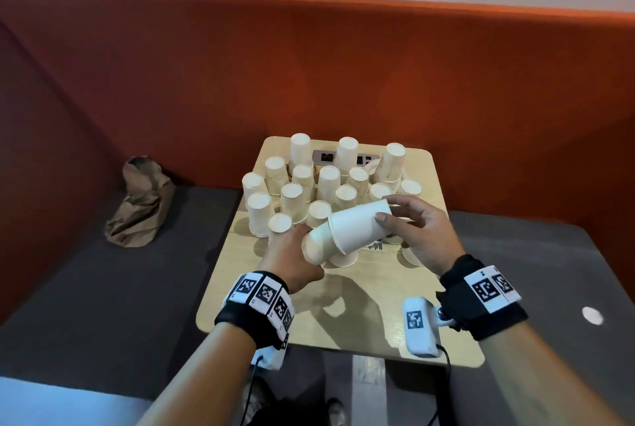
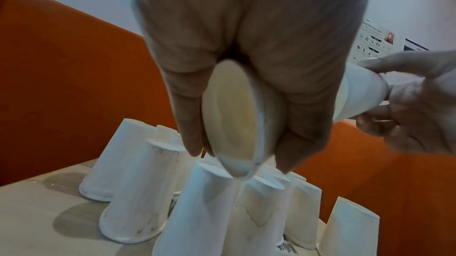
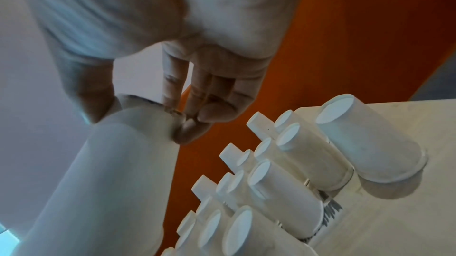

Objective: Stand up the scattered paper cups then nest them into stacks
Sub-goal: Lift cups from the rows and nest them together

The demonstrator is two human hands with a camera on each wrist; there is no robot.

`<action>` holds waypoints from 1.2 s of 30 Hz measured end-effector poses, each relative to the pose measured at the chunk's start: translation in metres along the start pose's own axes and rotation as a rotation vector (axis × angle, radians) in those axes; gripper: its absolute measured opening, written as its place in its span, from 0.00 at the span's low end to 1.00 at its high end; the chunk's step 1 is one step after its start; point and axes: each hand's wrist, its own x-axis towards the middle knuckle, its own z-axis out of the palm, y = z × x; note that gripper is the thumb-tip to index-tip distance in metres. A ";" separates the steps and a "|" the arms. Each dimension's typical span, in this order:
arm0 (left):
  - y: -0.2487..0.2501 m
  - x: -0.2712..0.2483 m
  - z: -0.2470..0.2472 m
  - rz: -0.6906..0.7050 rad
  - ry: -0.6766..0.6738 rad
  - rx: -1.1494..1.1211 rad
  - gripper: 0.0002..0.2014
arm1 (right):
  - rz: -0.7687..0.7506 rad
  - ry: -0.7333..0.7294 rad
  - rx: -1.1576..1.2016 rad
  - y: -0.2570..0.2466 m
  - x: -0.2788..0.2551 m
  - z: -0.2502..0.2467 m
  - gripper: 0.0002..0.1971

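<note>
Head view
Left grip (image 1: 295,254): curled round the narrow closed end of the inner cup (image 1: 318,247), held above the bench (image 1: 343,305).
Right grip (image 1: 419,233): thumb and fingertips pinched on the base end of the outer cup (image 1: 360,230), mouth turned toward the left grip.
Key relation: inner cup partly sleeved inside the outer cup; shared long axis tilted, low at the left grip and rising toward the right grip.
Standing cups (image 1: 292,202): clustered mouth-down beyond both grips, some already doubled into stacks.
Nearer hand: both about equally close, one at each end of the pair.

Left wrist view
Left grip (image 2: 241,104): wrapped round the inner cup (image 2: 234,119), its flat base facing the camera, thumb on one side and fingers on the other.
Outer cup (image 2: 360,92): off to the right of this grip, pinched by the right grip (image 2: 419,108).
Standing cups (image 2: 138,192): directly below this grip.

Right wrist view
Right grip (image 3: 187,92): fingertips and thumb closed on the outer cup (image 3: 118,172) near its base; cup body running away and down-left.
Standing cups (image 3: 283,192): beside and below this grip.

Judgement
Next need: likely a push along the shared axis to seat the pair fully.
</note>
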 end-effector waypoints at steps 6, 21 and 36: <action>0.005 -0.002 -0.008 0.097 -0.018 -0.178 0.46 | 0.079 -0.044 -0.011 0.013 0.005 0.011 0.16; 0.031 0.004 -0.034 0.212 -0.064 -0.319 0.50 | -0.098 -0.028 -0.060 -0.012 0.004 0.042 0.21; 0.024 0.094 -0.100 0.301 0.345 0.057 0.30 | -0.541 -0.021 -0.567 -0.054 0.072 0.092 0.17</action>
